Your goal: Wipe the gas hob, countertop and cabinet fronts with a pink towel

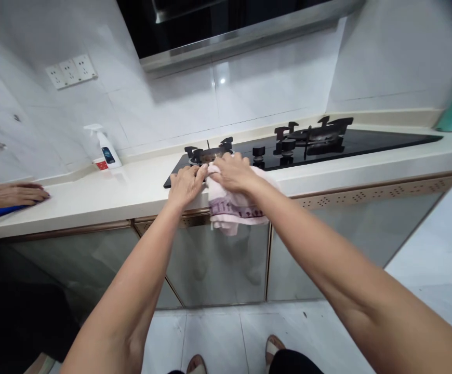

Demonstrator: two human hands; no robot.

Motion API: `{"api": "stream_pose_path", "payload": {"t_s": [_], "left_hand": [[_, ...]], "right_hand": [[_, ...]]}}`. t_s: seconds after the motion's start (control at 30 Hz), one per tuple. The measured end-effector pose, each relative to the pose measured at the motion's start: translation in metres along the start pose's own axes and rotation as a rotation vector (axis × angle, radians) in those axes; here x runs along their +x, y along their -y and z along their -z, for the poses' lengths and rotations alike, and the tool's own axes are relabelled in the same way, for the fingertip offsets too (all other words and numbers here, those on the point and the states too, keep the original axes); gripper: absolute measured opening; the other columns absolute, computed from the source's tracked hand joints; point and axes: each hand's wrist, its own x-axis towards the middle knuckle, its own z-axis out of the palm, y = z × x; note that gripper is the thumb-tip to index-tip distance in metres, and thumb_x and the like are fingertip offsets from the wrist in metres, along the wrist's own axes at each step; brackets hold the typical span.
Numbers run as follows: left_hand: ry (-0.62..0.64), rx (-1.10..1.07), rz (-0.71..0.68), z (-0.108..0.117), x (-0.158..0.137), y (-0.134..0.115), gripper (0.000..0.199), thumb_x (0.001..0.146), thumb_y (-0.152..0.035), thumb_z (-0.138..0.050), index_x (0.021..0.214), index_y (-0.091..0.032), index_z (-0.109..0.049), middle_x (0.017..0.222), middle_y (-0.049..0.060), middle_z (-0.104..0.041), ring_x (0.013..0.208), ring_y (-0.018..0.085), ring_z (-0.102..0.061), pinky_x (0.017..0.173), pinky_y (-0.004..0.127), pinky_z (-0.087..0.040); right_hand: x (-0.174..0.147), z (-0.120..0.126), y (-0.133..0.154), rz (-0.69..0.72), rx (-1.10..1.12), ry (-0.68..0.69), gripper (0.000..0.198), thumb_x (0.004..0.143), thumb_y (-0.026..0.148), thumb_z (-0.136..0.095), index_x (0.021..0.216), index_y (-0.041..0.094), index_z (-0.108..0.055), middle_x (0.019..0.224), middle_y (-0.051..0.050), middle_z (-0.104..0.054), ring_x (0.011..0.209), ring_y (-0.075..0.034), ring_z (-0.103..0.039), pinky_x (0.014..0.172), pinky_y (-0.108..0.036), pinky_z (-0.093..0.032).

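A pale pink towel (239,208) with a purple patterned band lies at the front of the black gas cooktop (382,140), its lower part hanging over the counter edge. My right hand (234,171) is pressed on the towel, fingers bunched into it. Just to its left, my left hand (187,182) rests on the cooktop's front left corner, fingers laid out and thumb at the towel's edge. Behind both hands is the left burner (210,150), partly hidden by them. The control knobs (259,151) stand to the right.
A spray bottle (109,150) stands by the wall beside a small red and white container (100,164). At the far left, another person's hands (15,196) rest on a blue cloth (0,213). Above hangs a range hood (226,39). Cabinet doors (222,265) are below the counter.
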Motion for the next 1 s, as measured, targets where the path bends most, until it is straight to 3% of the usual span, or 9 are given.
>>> {"api": "stream_pose_path", "payload": {"t_s": [0.17,0.37,0.47,0.57,0.7,0.83,1.0], "left_hand": [[-0.026,-0.056,0.043,0.003,0.001,0.002,0.061,0.106,-0.057,-0.019,0.096,-0.022,-0.068,0.111,0.011,-0.075,0.114,0.03,-0.066,0.102,0.047,-0.042],[-0.018,-0.046,0.035,0.0,0.002,0.007,0.063,0.106,-0.058,-0.019,0.096,-0.024,-0.071,0.112,0.01,-0.076,0.117,0.03,-0.066,0.104,0.048,-0.042],[-0.011,-0.05,0.034,-0.003,0.003,0.008,0.064,0.106,-0.059,-0.018,0.1,-0.024,-0.072,0.114,0.01,-0.076,0.118,0.031,-0.065,0.106,0.051,-0.041],[-0.008,-0.06,0.023,-0.003,0.002,0.007,0.067,0.105,-0.061,-0.017,0.098,-0.024,-0.072,0.111,0.01,-0.076,0.116,0.032,-0.065,0.106,0.053,-0.04],[-0.008,-0.073,-0.008,-0.002,0.001,0.005,0.068,0.105,-0.062,-0.016,0.098,-0.024,-0.072,0.11,0.01,-0.075,0.115,0.032,-0.064,0.106,0.054,-0.04],[0.008,-0.059,-0.015,-0.004,0.002,0.004,0.067,0.104,-0.063,-0.017,0.1,-0.024,-0.071,0.112,0.011,-0.073,0.118,0.033,-0.062,0.107,0.057,-0.039],[0.007,-0.038,-0.007,-0.004,0.001,0.003,0.068,0.103,-0.065,-0.017,0.102,-0.024,-0.071,0.113,0.012,-0.072,0.118,0.035,-0.061,0.107,0.058,-0.039]], "right_hand": [[-0.028,-0.016,0.021,0.157,-0.025,-0.155,0.048,0.102,0.05,-0.036,0.136,0.022,-0.055,0.135,-0.017,-0.056,0.116,-0.037,-0.048,0.091,-0.048,-0.038],[-0.048,-0.013,-0.008,0.249,-0.092,-0.176,0.046,0.099,0.049,-0.046,0.137,0.025,-0.055,0.135,-0.015,-0.057,0.107,-0.033,-0.05,0.083,-0.042,-0.036],[-0.055,-0.003,-0.036,0.154,-0.059,-0.148,0.047,0.099,0.055,-0.042,0.132,0.026,-0.059,0.131,-0.014,-0.06,0.104,-0.033,-0.054,0.083,-0.044,-0.039],[-0.063,0.008,-0.071,-0.034,-0.033,-0.108,0.056,0.098,0.064,-0.036,0.129,0.024,-0.059,0.126,-0.016,-0.062,0.104,-0.035,-0.056,0.085,-0.049,-0.043],[-0.056,0.019,-0.107,-0.208,-0.055,-0.067,0.059,0.096,0.065,-0.036,0.131,0.022,-0.056,0.125,-0.018,-0.06,0.108,-0.037,-0.057,0.089,-0.054,-0.046],[-0.03,0.019,-0.11,-0.25,-0.069,-0.022,0.059,0.094,0.071,-0.037,0.127,0.028,-0.058,0.124,-0.016,-0.061,0.111,-0.039,-0.056,0.092,-0.058,-0.046],[0.0,0.007,-0.084,-0.217,-0.113,-0.044,0.059,0.095,0.067,-0.036,0.129,0.024,-0.059,0.131,-0.02,-0.058,0.118,-0.043,-0.051,0.095,-0.064,-0.042]]}}
